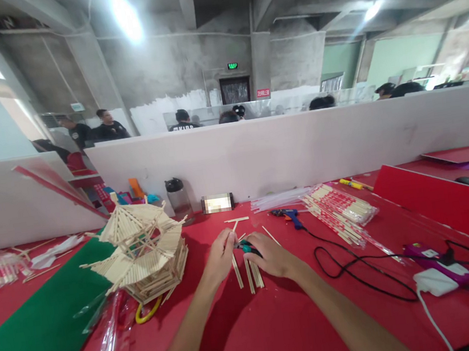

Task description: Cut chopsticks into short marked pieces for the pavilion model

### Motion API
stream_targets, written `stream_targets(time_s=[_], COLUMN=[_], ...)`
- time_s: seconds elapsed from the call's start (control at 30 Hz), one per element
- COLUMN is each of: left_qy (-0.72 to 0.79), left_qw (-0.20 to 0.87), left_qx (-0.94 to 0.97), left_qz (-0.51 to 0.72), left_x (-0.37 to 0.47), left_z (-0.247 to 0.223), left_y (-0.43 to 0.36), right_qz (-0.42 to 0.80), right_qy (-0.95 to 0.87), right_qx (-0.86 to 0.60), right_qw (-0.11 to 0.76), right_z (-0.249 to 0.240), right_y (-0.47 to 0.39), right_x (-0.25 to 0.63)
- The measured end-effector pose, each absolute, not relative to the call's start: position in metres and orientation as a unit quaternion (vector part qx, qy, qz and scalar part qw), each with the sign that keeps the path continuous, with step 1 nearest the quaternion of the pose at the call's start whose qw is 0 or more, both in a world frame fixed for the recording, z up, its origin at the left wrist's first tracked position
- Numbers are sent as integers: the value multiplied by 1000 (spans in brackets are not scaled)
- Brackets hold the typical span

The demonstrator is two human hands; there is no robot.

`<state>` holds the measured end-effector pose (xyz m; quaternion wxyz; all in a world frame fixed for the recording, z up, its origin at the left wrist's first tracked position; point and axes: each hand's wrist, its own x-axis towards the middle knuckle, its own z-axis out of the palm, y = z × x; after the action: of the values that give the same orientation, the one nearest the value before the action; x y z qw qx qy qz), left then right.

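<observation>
Over the red tabletop, my left hand (219,253) pinches a thin wooden stick (235,226) that points away from me. My right hand (272,254) is closed around pliers (249,248) with teal and black handles. The jaws meet the stick beside my left fingertips; whether they bite into it I cannot tell. Several loose wooden sticks (255,276) lie under and between my hands. Just beyond them are short stick pieces (237,219). To my left stands a tiered pavilion model (141,251) built from such sticks.
A blue glue gun (292,217) with a looping black cord lies right of my hands, near packs of sticks (338,213). Further right is a purple power strip (440,263). A bottle (178,197) stands by the white partition (282,146). A green board (59,319) lies left.
</observation>
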<state>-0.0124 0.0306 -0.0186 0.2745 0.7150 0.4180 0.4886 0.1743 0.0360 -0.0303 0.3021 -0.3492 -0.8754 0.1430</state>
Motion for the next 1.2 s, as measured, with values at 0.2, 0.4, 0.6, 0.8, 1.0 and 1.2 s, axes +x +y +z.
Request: stream_targets(time_s=[0.2,0.4,0.6,0.8,1.0,1.2], left_qy=[450,475,495,497,496,492], left_qw=[200,197,196,213,216,231], left_qx=[717,697,682,674,668,663], left_qz=[493,499,500,503,511,515], left_x=[-9,-11,-11,-13,-14,-15], left_z=[-15,-21,-28,-33,-35,-34], left_y=[27,29,34,39,42,41], right_qz=[100,97,98,94,92,87], right_qy=[-887,-896,-894,-893,-893,-891], right_qx=[-355,-351,-366,-375,-383,-391], right_qw=[279,255,240,230,219,212], right_z=[-31,-34,-36,-34,-35,-35], right_y=[37,43,43,41,41,41], right_x=[171,167,165,164,163,162])
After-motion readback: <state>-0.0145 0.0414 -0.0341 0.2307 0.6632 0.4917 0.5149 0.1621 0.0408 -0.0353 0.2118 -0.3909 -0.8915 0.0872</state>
